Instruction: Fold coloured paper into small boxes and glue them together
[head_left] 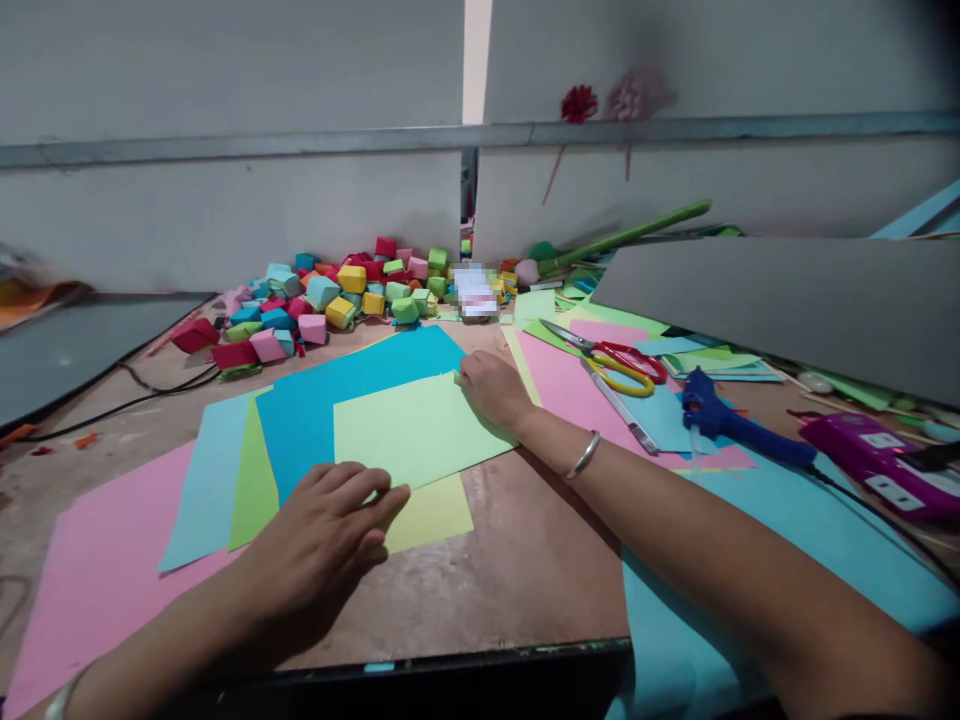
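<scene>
A pale green sheet of paper point(405, 430) lies at the middle of the table, over a blue sheet point(360, 365) and a pale yellow sheet point(431, 515). My right hand point(491, 388) is closed at its far right corner, where a small bit of the paper edge is turned up by the fingertips. My left hand point(330, 525) rests at the near left edge of the same sheet, fingers loosely bent and touching it, the thumb apart below. Pink point(112, 550), light blue point(206, 480) and green sheets point(251, 480) fan out to the left.
Several coloured paper cubes point(322, 295) are heaped at the back left. Scissors point(615, 365), a utility knife point(622, 410), a blue glue gun point(739, 425) and a purple power strip point(870, 465) lie to the right. A grey board point(787, 300) juts in there. A black cable point(127, 405) runs left.
</scene>
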